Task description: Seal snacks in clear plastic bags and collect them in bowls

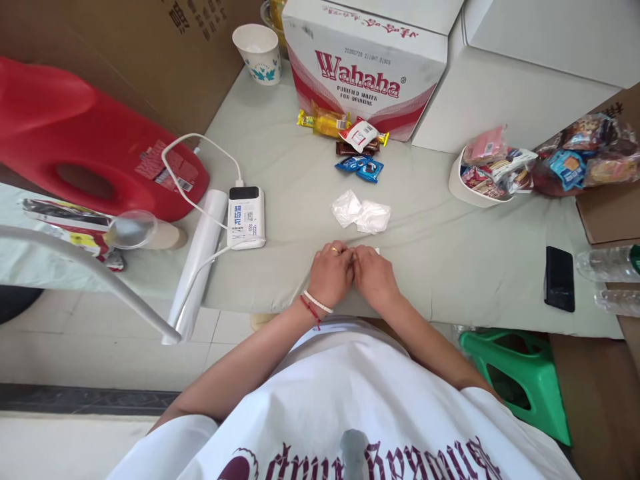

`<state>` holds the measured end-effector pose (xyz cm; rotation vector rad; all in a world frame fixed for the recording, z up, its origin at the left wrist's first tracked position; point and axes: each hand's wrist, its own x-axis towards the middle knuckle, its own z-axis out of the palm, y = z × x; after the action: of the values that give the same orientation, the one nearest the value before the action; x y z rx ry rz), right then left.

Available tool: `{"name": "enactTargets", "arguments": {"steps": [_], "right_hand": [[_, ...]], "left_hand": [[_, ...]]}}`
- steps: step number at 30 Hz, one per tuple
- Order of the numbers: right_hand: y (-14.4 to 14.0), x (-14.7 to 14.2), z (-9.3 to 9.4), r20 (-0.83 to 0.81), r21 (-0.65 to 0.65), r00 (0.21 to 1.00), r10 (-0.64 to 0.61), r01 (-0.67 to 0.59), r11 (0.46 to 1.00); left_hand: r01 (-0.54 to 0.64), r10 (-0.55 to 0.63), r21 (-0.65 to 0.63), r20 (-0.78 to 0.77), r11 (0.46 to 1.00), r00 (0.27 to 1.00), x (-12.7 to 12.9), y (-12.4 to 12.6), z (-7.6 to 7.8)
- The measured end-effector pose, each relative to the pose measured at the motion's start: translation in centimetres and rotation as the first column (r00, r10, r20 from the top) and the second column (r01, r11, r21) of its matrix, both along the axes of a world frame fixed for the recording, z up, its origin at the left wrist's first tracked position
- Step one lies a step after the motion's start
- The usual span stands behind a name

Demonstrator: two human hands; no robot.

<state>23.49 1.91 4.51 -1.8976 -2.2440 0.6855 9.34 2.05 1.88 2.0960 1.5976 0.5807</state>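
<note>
My left hand (332,272) and my right hand (374,277) meet above the front part of the cloth-covered table (300,193). Both have their fingers curled and pressed together, and whatever lies between them is hidden. A tiny white edge peeks out beyond my right hand's knuckles. Just past the fingers lie two crumpled, whitish plastic packets (346,208), side by side. Farther back is a small pile of wrapped snacks: blue packets (367,169), a red and white packet (359,135) and a yellow packet (330,123).
A Wahaba-style water carton, printed "Wahaha" (360,73), stands at the back beside a paper cup (259,57). Left are a power bank (246,220) with cable, a plastic roll (200,260) and a red jug (100,140). Right are a snack-filled white tub (467,190) and a phone (559,279).
</note>
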Motion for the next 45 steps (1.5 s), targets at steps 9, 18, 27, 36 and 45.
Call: {"name": "enactTargets", "arguments": {"steps": [9,18,27,36,45], "right_hand": [[-1.6,0.4,-2.3,-0.098,0.109,0.995,0.031,-0.020,0.994],[-3.4,1.2,-0.2,-0.581,-0.084,0.798,-0.162,0.139,0.987],[-4.2,2.2,-1.6,-0.734,-0.323,0.549,-0.399,0.234,0.917],[5.0,16.6,2.8,-0.822,0.046,0.387,-0.418,0.776,0.629],[24.9,31.8,7.5,-0.489,0.597,0.651,-0.581,0.735,0.321]], "left_hand": [[-0.254,0.256,-0.035,0.112,0.967,0.960,-3.2,0.2,-1.8],[-0.222,0.201,0.064,0.244,0.973,0.949,-0.3,-1.9,-0.1],[0.224,-0.257,0.126,0.435,0.966,0.863,2.2,-2.6,-0.2],[0.061,-0.061,0.009,0.317,0.998,0.946,-5.8,-5.0,-0.9],[-0.080,0.050,0.229,0.136,0.970,0.990,-8.3,-6.8,-3.7]]}}
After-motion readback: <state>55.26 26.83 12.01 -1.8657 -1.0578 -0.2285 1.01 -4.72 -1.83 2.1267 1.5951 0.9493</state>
